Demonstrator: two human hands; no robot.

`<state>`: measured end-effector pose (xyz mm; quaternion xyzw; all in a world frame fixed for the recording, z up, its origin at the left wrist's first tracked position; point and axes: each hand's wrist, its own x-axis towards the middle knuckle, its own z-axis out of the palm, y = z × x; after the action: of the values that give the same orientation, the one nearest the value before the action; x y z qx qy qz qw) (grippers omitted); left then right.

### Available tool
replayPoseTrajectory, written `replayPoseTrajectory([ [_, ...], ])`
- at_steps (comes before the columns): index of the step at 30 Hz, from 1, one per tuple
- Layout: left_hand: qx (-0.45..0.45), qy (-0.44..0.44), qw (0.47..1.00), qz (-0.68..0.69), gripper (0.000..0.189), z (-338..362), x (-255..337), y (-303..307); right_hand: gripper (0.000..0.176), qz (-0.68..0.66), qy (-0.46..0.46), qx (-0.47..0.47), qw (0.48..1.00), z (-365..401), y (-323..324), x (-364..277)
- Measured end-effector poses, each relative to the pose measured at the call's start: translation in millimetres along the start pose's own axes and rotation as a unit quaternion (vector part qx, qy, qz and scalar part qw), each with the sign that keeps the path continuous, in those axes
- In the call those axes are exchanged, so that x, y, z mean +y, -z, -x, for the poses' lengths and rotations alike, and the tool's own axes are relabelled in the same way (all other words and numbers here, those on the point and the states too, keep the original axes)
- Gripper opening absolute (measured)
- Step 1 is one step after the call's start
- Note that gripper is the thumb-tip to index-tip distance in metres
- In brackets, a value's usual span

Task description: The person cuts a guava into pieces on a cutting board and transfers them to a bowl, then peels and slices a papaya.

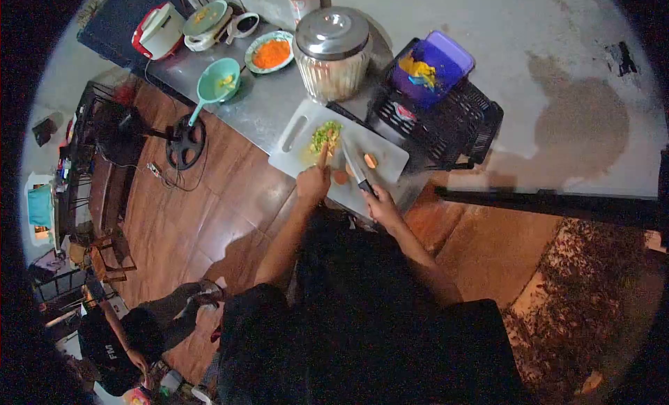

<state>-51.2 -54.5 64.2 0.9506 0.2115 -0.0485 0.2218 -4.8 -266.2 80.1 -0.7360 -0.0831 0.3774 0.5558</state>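
Observation:
A white cutting board (pixel 387 148) lies on the metal table's front edge. My right hand (pixel 382 205) is closed around the black handle of a knife (pixel 354 161), whose blade points up and left over the board. My left hand (pixel 314 182) is over the board's near left part, one finger stretched toward a pile of chopped green and yellow pieces (pixel 326 136). Its other fingers look curled, and nothing shows in them. An orange piece (pixel 370 161) lies right of the blade. Round reddish slices (pixel 341 176) lie between my hands.
Behind the board stands a ribbed jar (pixel 333 70) with a metal lid. Right of it, a purple container (pixel 446 60) rests on a black crate (pixel 474 119). A green strainer (pixel 217 81) and a plate of orange shreds (pixel 270 54) are left. Another person (pixel 118 342) is lower left.

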Motion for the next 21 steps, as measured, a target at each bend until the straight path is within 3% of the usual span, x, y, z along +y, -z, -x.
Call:
replayPoseTrajectory([
  [1, 0.017, 0.025, 0.999, 0.032, 0.060, 0.6, -1.0, -1.6, 0.020, 0.002, 0.006, 0.014, 1.000, 2.0, 2.3, -1.0],
  [2, 0.033, 0.051, 0.996, 0.064, 0.052, 2.2, -2.3, -3.8, 0.020, -0.030, -0.050, 0.004, 0.998, 6.9, 9.0, -1.9],
  [7, 0.062, 0.064, 0.985, 0.147, 0.032, 0.8, -6.2, -10.7, 0.021, -0.079, -0.111, 0.041, 0.990, 21.5, 31.9, 23.8],
  [9, 0.140, 0.012, 0.924, 0.356, 0.033, -4.8, -10.6, -18.7, 0.025, -0.090, -0.110, 0.082, 0.986, 31.3, 39.3, 25.1],
  [10, 0.208, -0.006, 0.896, 0.393, 0.035, -11.5, -11.2, -27.9, 0.025, -0.110, -0.109, 0.061, 0.986, 33.0, 44.2, 28.9],
  [11, 0.206, -0.006, 0.896, 0.394, 0.035, -14.7, -15.9, -34.6, 0.025, -0.110, -0.110, 0.062, 0.986, 35.3, 47.1, 32.8],
  [13, 0.068, 0.162, 0.751, 0.637, 0.036, -16.7, -13.9, -28.2, 0.025, -0.162, -0.121, 0.072, 0.977, 38.8, 50.5, 41.8],
  [18, 0.091, 0.175, 0.733, 0.651, 0.032, -35.3, -1.9, -47.0, 0.023, -0.148, -0.092, 0.070, 0.982, 44.3, 56.1, 57.2],
  [21, 0.040, 0.180, 0.754, 0.630, 0.030, -46.1, 3.7, -52.5, 0.019, -0.162, -0.098, 0.079, 0.979, 46.1, 55.7, 59.7],
])
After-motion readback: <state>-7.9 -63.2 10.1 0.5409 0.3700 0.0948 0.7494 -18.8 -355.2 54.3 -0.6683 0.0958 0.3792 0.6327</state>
